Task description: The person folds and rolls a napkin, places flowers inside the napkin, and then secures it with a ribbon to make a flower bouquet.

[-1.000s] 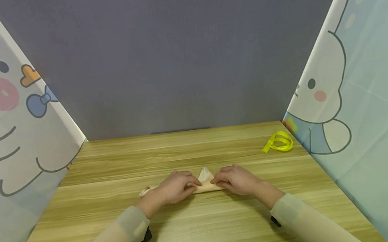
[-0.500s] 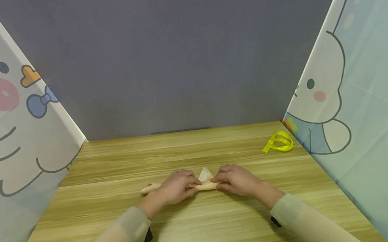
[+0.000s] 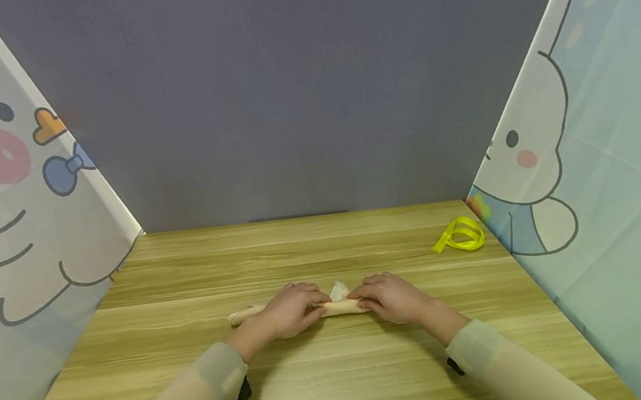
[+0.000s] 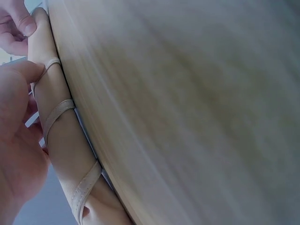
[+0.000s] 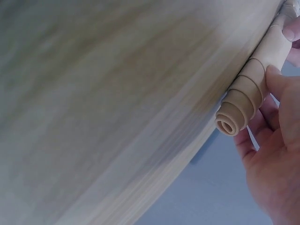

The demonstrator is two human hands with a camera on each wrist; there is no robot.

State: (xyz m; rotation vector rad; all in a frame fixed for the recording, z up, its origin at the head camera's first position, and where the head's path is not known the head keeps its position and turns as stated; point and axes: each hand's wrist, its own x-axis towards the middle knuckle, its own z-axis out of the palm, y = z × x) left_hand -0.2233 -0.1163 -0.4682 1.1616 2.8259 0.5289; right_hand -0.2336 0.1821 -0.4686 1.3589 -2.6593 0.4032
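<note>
Across the middle of the table (image 3: 348, 377), we find the beige cloth roll (image 3: 342, 308) lying crosswise, with a pale triangular corner (image 3: 339, 290) sticking out on its far side between the hands. The left hand (image 3: 293, 310) and the right hand (image 3: 395, 297) each keep a pinching grip on the roll, thumb on the near side and fingers beyond.

We judge the step to be rolling the cloth up to its corner. For an even result, we should turn both grips at the same rate, press lightly, and hold the corner centred. At the coiled end (image 5: 227, 125), the layers step outward, so we should check there that the winding does not creep further sideways. Inner tightness is hard to judge, as the wrist views are tilted and partly blurred.

Bare wood shows nearer and farther than the roll, giving us room to turn it either way. The back panel (image 3: 309, 108) stands well beyond; the yellow ribbon (image 3: 441, 243) lies near the far right edge, well apart from the right hand
</note>
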